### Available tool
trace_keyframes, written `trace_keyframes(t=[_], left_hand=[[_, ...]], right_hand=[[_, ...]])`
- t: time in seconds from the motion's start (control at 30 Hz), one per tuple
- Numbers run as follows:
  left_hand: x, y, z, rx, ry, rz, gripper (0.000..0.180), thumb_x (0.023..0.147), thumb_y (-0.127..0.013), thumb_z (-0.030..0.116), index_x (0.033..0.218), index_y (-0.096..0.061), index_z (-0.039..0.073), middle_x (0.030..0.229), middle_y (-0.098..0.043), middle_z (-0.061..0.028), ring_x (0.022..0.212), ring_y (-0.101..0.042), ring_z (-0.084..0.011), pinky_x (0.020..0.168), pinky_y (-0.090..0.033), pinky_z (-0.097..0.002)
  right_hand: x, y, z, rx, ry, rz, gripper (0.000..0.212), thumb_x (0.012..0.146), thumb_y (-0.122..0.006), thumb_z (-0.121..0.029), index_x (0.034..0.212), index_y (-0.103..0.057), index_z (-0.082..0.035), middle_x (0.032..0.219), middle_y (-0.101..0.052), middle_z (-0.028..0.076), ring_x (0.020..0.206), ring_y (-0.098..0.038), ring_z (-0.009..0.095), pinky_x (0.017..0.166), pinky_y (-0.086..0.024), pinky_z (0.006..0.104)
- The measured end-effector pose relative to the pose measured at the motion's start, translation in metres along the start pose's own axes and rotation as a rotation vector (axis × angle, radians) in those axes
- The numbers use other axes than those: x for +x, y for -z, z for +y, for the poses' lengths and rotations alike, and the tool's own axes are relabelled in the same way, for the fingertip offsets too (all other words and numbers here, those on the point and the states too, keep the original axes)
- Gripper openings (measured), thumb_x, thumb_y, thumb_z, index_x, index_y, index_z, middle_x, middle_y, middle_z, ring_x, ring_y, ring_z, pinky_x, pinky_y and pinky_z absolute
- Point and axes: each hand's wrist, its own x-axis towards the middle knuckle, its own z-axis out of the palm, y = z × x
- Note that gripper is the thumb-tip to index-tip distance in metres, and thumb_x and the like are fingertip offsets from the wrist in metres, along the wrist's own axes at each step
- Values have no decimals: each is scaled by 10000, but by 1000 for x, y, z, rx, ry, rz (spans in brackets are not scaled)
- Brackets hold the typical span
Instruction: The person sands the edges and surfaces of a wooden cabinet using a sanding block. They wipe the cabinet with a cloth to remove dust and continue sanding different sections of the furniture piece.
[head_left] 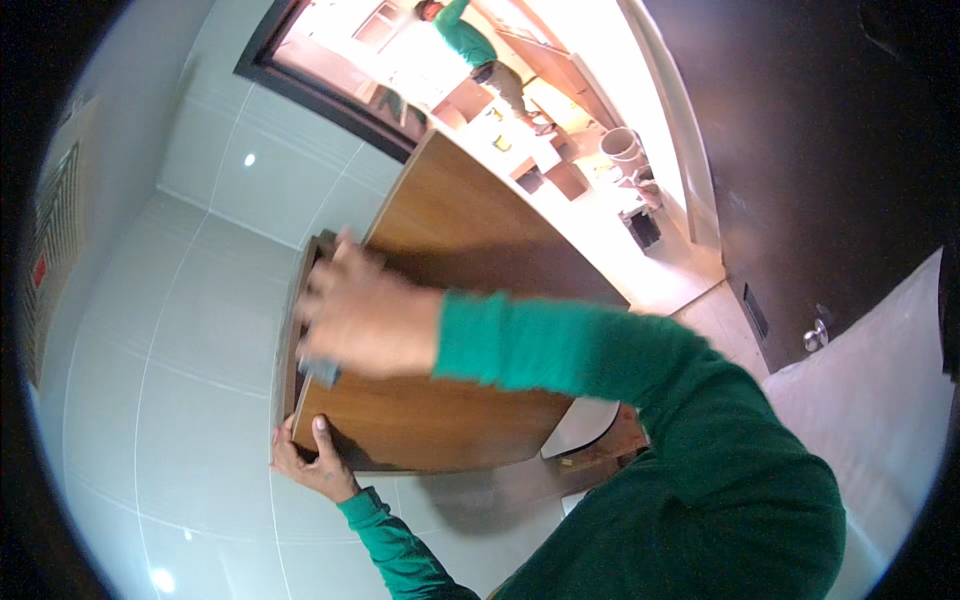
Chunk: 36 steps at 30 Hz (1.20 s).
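A brown wood-grain door panel (470,240) stands out at an angle from a shallow wooden cabinet frame (290,350) on the tiled wall. My left hand (315,465) grips the panel's lower left corner, its thumb on the face and its fingers around the edge. Over the panel's left edge, my right hand (365,310) is smeared by motion. Just below that hand is a small grey-blue piece (320,372), too blurred to name; whether the hand holds it does not show. My right forearm crosses in front of the panel and hides part of it.
Beyond a bright doorway, another person (470,45) in a green top reaches up near cardboard boxes (465,100) and a bucket (622,148). A dark door (790,180) with a round knob (817,335) stands at right. A vent grille (58,240) is at far left.
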Motion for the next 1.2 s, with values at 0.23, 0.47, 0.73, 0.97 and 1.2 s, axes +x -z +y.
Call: trace_keyframes(t=[0.23, 0.47, 0.73, 0.97, 1.2], left_hand=[[2, -5, -10, 60, -81, -12, 403, 922, -788, 306, 1224, -708, 52, 1281, -674, -116, 1279, -513, -310, 1112, -338, -478], [-4, -5, -8, 37, -28, 57, 418, 918, -796, 347, 1198, -718, 47, 1251, -683, -109, 1260, -519, -299, 1088, -350, -477], [3, -2, 0, 26, -38, 14, 421, 898, -813, 357, 1187, -723, 65, 1242, -675, -99, 1289, -516, -302, 1146, -245, -525], [-1, -7, 0, 15, 15, 17, 419, 894, -813, 371, 1189, -725, 86, 1274, -664, -78, 1275, -548, -302, 1185, -208, -550], [-3, 1, -1, -95, 20, 12, 449, 815, -858, 411, 1146, -744, 130, 1217, -689, -67, 1290, -555, -316, 1225, -111, -593]], right_hand=[[17, -22, -32, 60, -23, 7, 230, 898, -697, -302, 1082, -789, -199, 1213, -660, 118, 1312, -522, 385, 1153, -195, 819], [-43, 74, 92, -51, -264, -3, 509, 824, -808, -158, 1302, -721, -313, 1266, -663, 87, 1270, -550, 326, 1169, -286, 701], [-146, 150, 241, 13, -513, 58, 559, 906, -726, -174, 1452, -615, -209, 1112, -716, 134, 1003, -680, 230, 957, -539, 372], [-202, 152, 200, 198, -611, 311, 572, 928, -735, -185, 1479, -580, -172, 1145, -709, 113, 1065, -665, 221, 994, -527, 348], [-101, 157, 168, -116, -173, 223, 557, 843, -783, -177, 1362, -633, -40, 1240, -693, 198, 1137, -634, 384, 974, -505, 452]])
